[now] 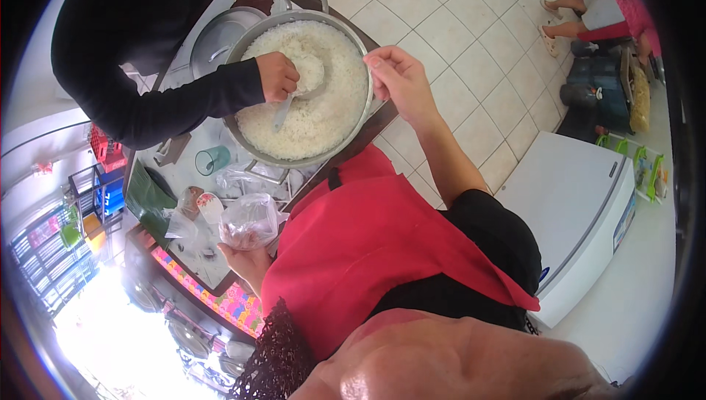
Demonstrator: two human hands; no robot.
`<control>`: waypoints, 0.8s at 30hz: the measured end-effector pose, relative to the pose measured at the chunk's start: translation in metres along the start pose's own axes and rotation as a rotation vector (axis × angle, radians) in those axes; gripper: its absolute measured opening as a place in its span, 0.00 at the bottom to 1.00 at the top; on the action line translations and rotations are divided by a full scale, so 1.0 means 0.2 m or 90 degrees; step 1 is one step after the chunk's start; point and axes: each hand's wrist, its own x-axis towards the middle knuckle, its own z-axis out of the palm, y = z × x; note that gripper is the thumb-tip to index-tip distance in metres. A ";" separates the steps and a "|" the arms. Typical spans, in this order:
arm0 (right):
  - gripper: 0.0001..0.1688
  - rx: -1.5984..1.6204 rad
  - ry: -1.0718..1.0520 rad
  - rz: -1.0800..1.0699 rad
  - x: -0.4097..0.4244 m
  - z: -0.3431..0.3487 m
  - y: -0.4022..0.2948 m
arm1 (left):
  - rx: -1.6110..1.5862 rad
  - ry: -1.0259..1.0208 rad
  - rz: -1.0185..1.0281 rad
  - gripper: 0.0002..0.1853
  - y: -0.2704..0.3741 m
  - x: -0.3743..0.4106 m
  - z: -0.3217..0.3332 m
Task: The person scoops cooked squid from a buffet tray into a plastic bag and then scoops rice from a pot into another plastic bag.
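Note:
My left hand (246, 265) holds a clear plastic bag (250, 222) with something brownish inside, low at the left of my red apron. My right hand (398, 81) is raised at the right rim of a large metal pot (365, 103), thumb and fingertips together; whether anything small is between them I cannot tell. White rice (325, 124) fills the pot. Across the table, another person in black sleeves has a hand (278, 77) over the rice, by a rice-covered round utensil (308, 73) and a pale handle (282, 115).
On the table (220, 276) are a metal lid (207, 33), a blue-green glass (212, 160), a floral-patterned utensil (210, 207), small bags and a green leaf (146, 198). A white appliance (557, 179) stands at right. Another person (601, 14) is farther off, upper right.

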 end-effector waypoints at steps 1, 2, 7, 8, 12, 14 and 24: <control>0.09 0.007 0.012 -0.009 0.03 -0.02 -0.01 | 0.002 0.031 0.008 0.28 -0.02 0.00 0.02; 0.09 0.013 0.023 -0.017 0.05 -0.04 -0.01 | 0.006 0.045 0.012 0.29 -0.03 -0.01 0.03; 0.08 0.029 0.058 -0.052 0.15 -0.11 0.03 | 0.014 0.067 0.020 0.30 -0.08 -0.06 0.11; 0.08 0.025 0.061 -0.054 0.16 -0.13 0.05 | 0.027 0.074 0.019 0.30 -0.08 -0.05 0.11; 0.07 0.014 0.065 -0.067 0.21 -0.19 0.10 | 0.045 0.087 0.009 0.29 -0.12 -0.06 0.17; 0.07 0.012 0.067 -0.062 0.22 -0.22 0.10 | 0.055 0.101 0.012 0.28 -0.14 -0.05 0.21; 0.06 -0.024 0.091 -0.089 0.26 -0.30 0.07 | 0.119 0.129 -0.020 0.25 -0.20 -0.02 0.46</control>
